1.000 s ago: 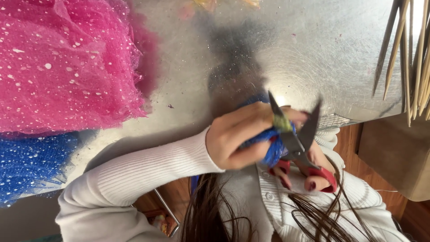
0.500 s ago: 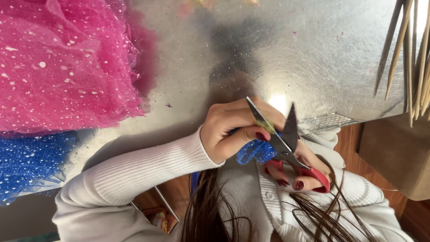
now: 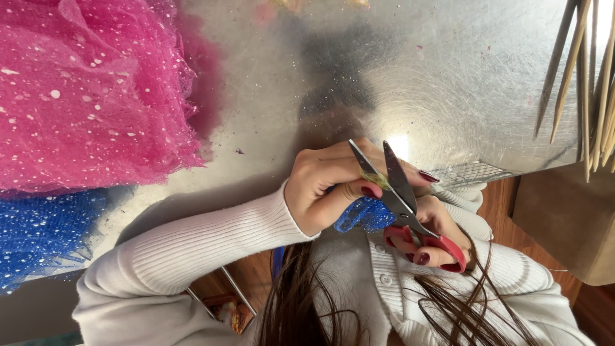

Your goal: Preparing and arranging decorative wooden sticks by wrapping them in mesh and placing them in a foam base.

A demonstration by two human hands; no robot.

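My left hand (image 3: 327, 186) pinches a small piece of blue glittery tulle (image 3: 364, 214) close to my chest, at the near edge of a metal table (image 3: 448, 83). My right hand (image 3: 435, 240) grips red-handled scissors (image 3: 394, 192) by the handles. The blades point up and away from me, slightly apart, and cross over my left fingers right at the blue piece. A thin yellow-green strip lies along one blade. Both arms are in white ribbed sleeves, and loose strands of hair hang in front of my chest.
A big heap of pink spotted tulle (image 3: 90, 96) covers the table's left side, with blue spotted tulle (image 3: 38, 237) below it. Several thin wooden sticks (image 3: 589, 77) lie at the right edge. A brown box (image 3: 564, 218) stands on a wooden floor at the right.
The scissor blades have narrowed from wide apart to nearly together over the blue piece. My left fingers have shifted their hold on it, and both hands have stayed in place.
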